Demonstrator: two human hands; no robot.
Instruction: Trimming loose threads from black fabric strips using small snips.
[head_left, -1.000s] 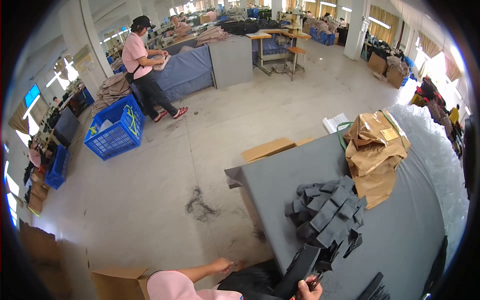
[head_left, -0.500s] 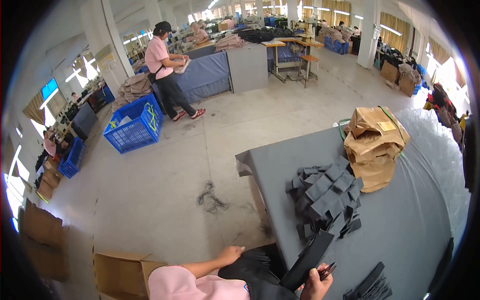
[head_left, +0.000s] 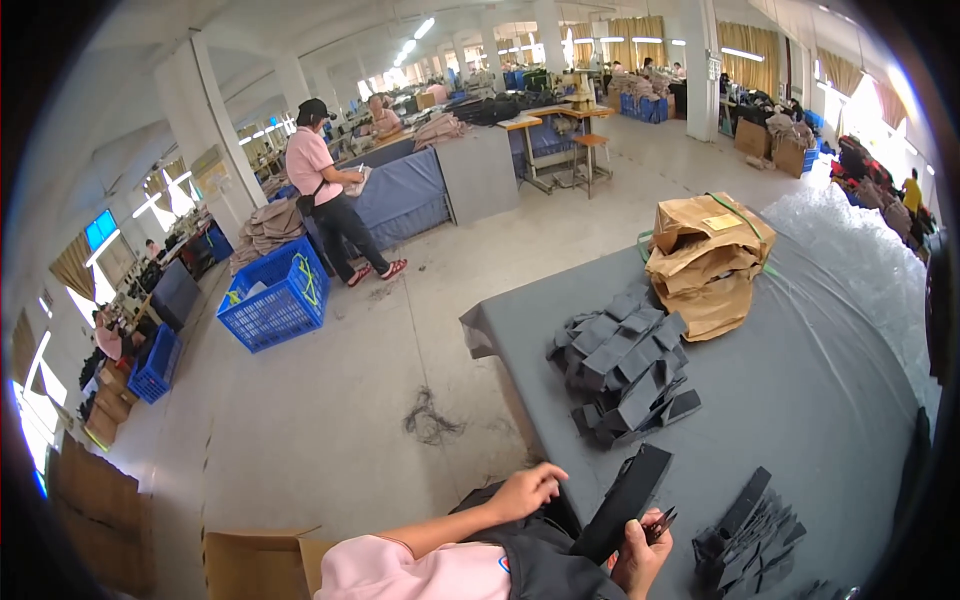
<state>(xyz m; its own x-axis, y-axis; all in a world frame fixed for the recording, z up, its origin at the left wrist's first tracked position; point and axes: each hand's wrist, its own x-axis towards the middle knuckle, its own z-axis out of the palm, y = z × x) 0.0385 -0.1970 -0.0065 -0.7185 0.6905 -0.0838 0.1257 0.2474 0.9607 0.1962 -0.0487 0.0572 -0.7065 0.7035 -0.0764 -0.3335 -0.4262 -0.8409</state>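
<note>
A person sits at the near corner of a big grey table [head_left: 800, 400]. The right hand [head_left: 640, 555] is closed around a long dark strip of fabric [head_left: 625, 500]. The strip points up and away from the hand, tilted a little to the right, over the near edge of the table. The same hand also grips small dark snips [head_left: 662, 522] that stick out just beside the strip.

The left hand [head_left: 525, 490] is lower and to the left, at the table's corner. Its fingers are curled and rest on a heap of dark cloth [head_left: 520, 530] that lies in front of the person. I cannot tell if the hand is squeezing the cloth or just lying on it. The two hands are near each other but do not touch.

On the table, past the strip, sits a big pile of dark grey pieces [head_left: 625, 365] stacked every which way. To the right of the right hand is a smaller stack of dark strips [head_left: 750, 525]. At the far end of the table stands a crumpled brown paper bag [head_left: 710, 260], and clear plastic wrap [head_left: 850, 260] lies beside it.

On the floor there is a blue crate [head_left: 275, 300] and a small clump of dark threads [head_left: 430, 420]. Another person in a pink shirt [head_left: 325, 195] stands at a far table, well apart from all this. A cardboard box [head_left: 255, 565] sits by the sitting person's left side.
</note>
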